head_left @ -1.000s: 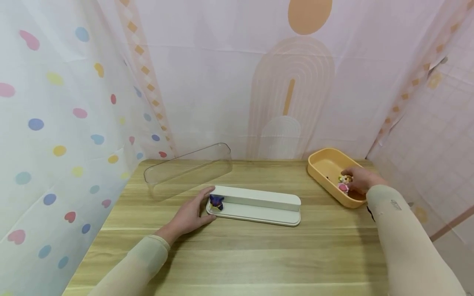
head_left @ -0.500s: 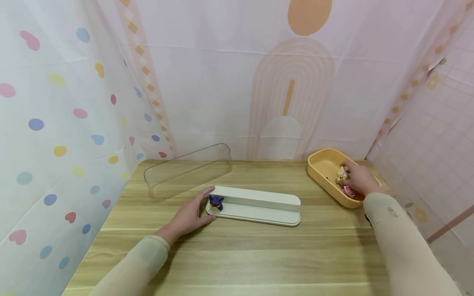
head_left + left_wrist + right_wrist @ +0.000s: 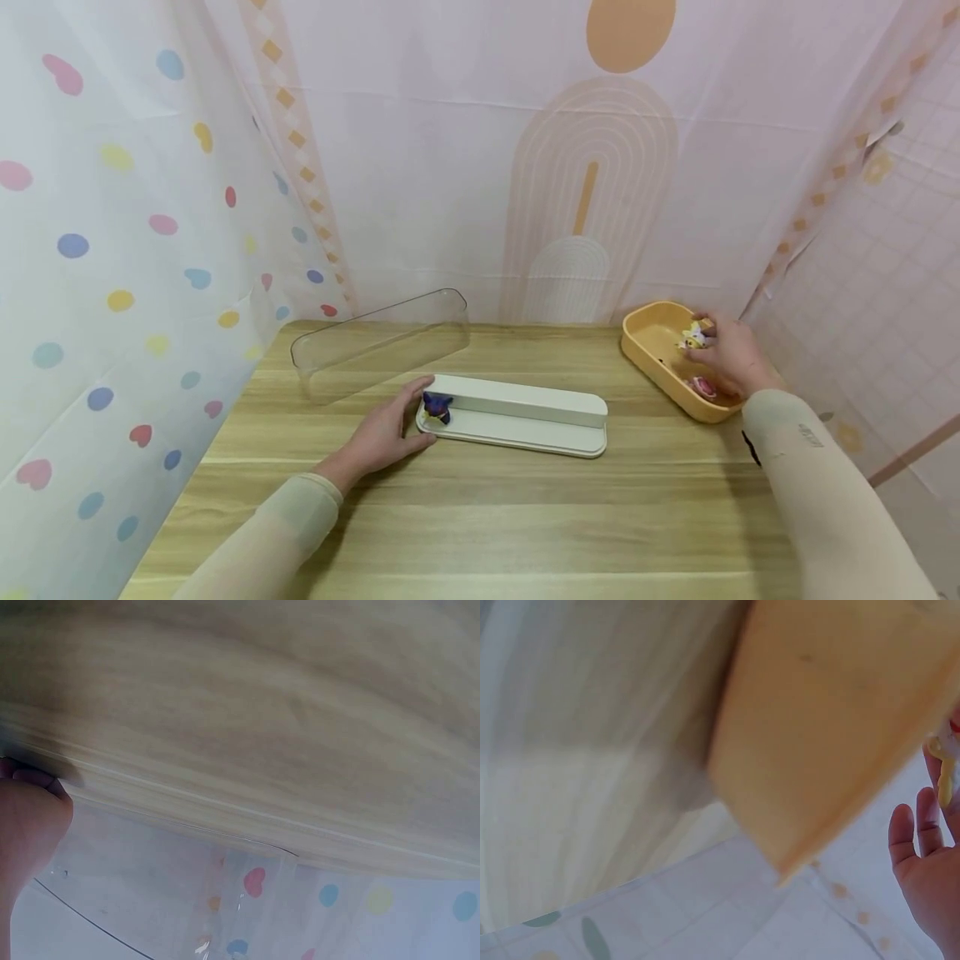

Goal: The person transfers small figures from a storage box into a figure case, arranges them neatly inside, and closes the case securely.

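In the head view my left hand (image 3: 378,435) holds the left end of a white stepped display base (image 3: 517,427), thumb at its front edge and fingers at the back corner. A purple figurine (image 3: 437,408) stands on the base's lower step beside that hand. My right hand (image 3: 737,354) pinches a small yellow-and-white figurine (image 3: 693,337) between thumb and fingers, over the orange tray (image 3: 647,363). A pink figurine (image 3: 702,387) lies in the tray under that hand. In the right wrist view, the yellow-and-white figurine (image 3: 946,780) shows only partly at the right edge.
A clear plastic cover (image 3: 382,354) lies behind the left hand at the table's back left. Patterned curtains (image 3: 450,167) enclose the wooden table (image 3: 510,525) at the back and sides. A small dark speck shows on the tray floor.
My right hand has drawn the yellow-and-white figurine up and away from the pink one, which now shows more fully in the tray. The left hand and the base stay put.
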Demonstrator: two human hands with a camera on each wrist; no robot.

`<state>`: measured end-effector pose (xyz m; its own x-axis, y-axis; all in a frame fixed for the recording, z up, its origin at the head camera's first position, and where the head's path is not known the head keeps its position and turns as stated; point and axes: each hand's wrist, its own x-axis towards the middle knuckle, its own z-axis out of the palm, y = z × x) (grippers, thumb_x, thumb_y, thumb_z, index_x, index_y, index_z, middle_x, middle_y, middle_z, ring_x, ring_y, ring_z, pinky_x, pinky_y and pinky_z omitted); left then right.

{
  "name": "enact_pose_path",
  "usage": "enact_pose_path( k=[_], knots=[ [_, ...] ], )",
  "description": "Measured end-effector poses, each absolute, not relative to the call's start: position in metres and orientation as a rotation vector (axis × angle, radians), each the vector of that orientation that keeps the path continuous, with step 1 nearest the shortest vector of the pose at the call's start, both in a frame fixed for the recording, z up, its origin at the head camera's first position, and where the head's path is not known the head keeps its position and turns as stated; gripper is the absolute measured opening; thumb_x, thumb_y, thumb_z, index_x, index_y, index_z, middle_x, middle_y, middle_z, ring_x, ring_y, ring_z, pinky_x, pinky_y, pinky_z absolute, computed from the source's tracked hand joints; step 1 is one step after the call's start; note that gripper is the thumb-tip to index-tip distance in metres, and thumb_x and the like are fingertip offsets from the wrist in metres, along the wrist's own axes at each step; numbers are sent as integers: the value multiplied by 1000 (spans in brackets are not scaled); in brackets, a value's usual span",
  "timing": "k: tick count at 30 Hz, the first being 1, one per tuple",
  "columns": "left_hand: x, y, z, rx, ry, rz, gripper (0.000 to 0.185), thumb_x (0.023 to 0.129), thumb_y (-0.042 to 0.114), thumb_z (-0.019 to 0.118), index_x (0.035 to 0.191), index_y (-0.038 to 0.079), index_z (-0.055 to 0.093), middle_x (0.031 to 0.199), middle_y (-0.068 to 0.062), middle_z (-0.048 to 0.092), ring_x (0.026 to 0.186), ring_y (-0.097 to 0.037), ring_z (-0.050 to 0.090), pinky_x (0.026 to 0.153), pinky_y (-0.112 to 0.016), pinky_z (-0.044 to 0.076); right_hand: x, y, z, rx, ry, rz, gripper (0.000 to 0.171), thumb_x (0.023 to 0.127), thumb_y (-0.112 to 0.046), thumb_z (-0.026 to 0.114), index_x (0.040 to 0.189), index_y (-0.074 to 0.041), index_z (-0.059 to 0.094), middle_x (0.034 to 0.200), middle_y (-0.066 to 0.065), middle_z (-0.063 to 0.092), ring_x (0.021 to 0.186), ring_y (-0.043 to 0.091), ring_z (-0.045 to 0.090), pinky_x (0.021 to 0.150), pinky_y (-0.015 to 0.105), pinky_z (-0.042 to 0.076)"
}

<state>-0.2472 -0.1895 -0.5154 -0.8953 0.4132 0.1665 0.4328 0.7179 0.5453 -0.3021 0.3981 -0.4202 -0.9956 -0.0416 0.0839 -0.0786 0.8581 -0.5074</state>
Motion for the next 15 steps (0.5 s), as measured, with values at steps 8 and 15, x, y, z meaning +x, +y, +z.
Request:
enact_pose_path(
  k=[8,15],
  knots=[
    [-248,-190,-515,-700,-2902,-910,99,91,31,88,169,30,26,160,-11,57,80,-18,53,96,-51,53,-298,377,-399,93,-2966,936,76,95,-29,83,154,-2,44,145,39,58,135,55,56,111,70,45],
    [-249,-190,-515,-704,-2898,-906,100,90,31,88,168,30,26,160,-11,58,78,-16,51,96,-49,53,-300,351,-394,206,-2911,904,73,92,-25,86,150,0,49,135,36,66,125,51,65,104,66,52]
  ],
)
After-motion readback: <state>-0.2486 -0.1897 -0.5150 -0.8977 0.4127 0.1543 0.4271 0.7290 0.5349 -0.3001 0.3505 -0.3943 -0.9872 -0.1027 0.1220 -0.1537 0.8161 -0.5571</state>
